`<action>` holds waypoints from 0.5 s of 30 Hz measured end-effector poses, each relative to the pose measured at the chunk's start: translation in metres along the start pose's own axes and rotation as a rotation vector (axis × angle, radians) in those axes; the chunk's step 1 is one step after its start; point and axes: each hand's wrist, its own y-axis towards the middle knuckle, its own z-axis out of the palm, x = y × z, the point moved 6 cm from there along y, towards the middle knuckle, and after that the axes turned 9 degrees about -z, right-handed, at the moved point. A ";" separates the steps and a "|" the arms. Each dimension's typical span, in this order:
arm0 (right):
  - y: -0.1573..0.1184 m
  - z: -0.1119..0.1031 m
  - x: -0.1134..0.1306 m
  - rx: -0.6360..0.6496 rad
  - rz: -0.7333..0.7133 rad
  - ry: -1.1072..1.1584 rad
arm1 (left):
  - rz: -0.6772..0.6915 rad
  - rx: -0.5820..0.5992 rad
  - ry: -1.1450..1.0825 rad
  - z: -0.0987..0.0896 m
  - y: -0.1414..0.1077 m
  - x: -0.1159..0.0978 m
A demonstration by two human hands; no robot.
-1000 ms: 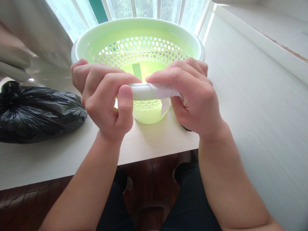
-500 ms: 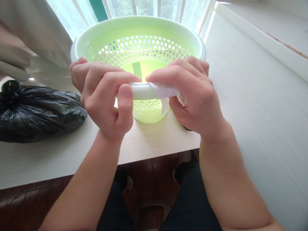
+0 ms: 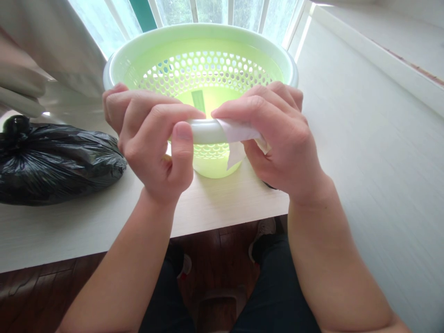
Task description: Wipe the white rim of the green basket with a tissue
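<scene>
Your left hand point(image 3: 149, 141) gripped the green basket's rim point(image 3: 208, 132); close beside it, your right hand point(image 3: 282, 138) clasped a white cloth point(image 3: 237, 131) over that rim.

At the far end I see a tall window point(image 3: 175, 11) with slim white upright bars and a vertical teal strip point(image 3: 143, 16), bright daylight pouring through. A heavy grey-beige fabric curtain point(image 3: 65, 41) hangs to my left. Below me, a whitish wood-grain tabletop point(image 3: 222, 206) ends above a dark reddish-brown plank floor point(image 3: 41, 296); a broad pale panel point(image 3: 364, 148) fills my right.
</scene>
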 end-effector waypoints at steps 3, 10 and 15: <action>0.000 0.001 -0.001 0.009 0.017 -0.004 | -0.013 0.006 -0.014 0.000 0.000 0.001; -0.001 0.000 0.000 0.038 0.006 -0.005 | -0.041 0.008 0.001 0.000 -0.001 0.002; -0.002 0.000 0.000 0.033 -0.014 -0.004 | -0.038 -0.006 -0.009 0.000 -0.001 0.000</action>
